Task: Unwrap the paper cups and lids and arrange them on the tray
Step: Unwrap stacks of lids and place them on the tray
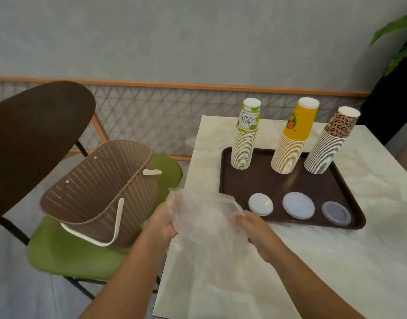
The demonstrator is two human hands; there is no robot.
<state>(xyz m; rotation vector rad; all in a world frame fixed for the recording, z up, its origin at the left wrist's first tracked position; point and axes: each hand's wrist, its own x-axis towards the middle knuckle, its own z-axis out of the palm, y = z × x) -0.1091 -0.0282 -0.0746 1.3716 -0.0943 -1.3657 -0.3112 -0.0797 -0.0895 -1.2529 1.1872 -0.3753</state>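
Head view: my fingertips are hidden behind the crumpled clear plastic wrapper (pixel 204 217), and its lower edge blends into the white marble table (pixel 313 272), so I can't trace it. My left hand (pixel 162 223) grips the wrapper's left side, my right hand (pixel 255 231) pinches its right side; it hangs between them over the table's near-left corner, just beside the dark brown rectangular tray (pixel 262 180). On the tray stand three upside-down paper cup stacks: lime-print (pixel 244 143), yellow (pixel 292 143), leopard-print (pixel 329 146). Three round lids (pixel 298 205) lie in front, possibly stacked. A brown woven basket (pixel 101 192) sits on the green chair (pixel 66 252).
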